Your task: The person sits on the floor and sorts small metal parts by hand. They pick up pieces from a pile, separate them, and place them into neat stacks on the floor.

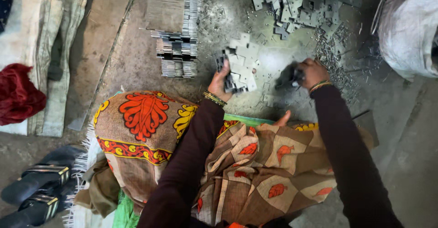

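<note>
Bundle of flat grey metal plates (239, 68), gripped edgewise in the left hand (220, 83), fingers curled around it. Right hand (310, 73), just beside it, closed on a small dark piece (292, 76), blurred. Beyond the left hand: stacked plates (179, 50). Beyond the right: loose plates (296, 2) on the floor.

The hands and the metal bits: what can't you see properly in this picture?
- Right hand, head view: motion blur hides what it holds.
- Left hand: its grip is hidden behind the bunch of flat metal pieces.
- Loose pile of metal pieces: cut off by the top edge.
</note>
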